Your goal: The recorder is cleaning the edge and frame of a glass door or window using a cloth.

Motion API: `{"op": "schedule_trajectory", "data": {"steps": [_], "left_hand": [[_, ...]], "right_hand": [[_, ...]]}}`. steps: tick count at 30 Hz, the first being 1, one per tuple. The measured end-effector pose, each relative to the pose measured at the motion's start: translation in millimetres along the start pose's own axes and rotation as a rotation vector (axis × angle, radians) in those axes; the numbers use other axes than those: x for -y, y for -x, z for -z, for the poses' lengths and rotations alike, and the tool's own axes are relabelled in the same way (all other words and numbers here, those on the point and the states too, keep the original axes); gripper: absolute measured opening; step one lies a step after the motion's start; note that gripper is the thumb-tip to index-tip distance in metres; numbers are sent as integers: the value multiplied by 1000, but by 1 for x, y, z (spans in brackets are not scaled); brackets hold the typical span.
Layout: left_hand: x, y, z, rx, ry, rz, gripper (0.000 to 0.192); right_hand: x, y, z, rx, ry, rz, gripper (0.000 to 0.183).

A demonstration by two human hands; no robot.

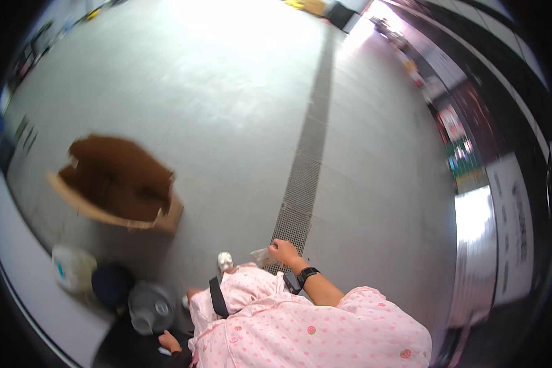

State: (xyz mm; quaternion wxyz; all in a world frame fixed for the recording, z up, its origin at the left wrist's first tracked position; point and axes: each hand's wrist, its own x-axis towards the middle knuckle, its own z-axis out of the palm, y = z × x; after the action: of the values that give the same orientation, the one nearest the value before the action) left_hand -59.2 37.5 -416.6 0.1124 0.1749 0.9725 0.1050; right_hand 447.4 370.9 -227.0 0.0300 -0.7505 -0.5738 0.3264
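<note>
My right hand [285,253] is closed around a crumpled, translucent piece of thin plastic [260,255], held out above the floor grating. A black device [299,279] is strapped at that wrist. Low at the left, my left hand [169,341] is beside a grey translucent water jug [152,306]. Something small and white [164,351] shows at its underside; whether the fingers grip it is unclear. Beyond the jug, a large cardboard box [175,216] with torn upper edges stands open on the floor, its inside dark and blurred.
A dark blue round container [112,284] and a whitish plastic bucket [73,268] stand between jug and white wall [23,257]. A drain grating [299,193] runs along the grey floor [221,138]. Blurred shelving with goods [460,147] lines the right side.
</note>
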Motion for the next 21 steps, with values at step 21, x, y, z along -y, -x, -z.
{"op": "schedule_trajectory", "data": {"steps": [21], "left_hand": [[-747,3,-131,1049,45,-798,36]], "right_hand": [[-187,48,-27,-465,-811,-1088,46]]}}
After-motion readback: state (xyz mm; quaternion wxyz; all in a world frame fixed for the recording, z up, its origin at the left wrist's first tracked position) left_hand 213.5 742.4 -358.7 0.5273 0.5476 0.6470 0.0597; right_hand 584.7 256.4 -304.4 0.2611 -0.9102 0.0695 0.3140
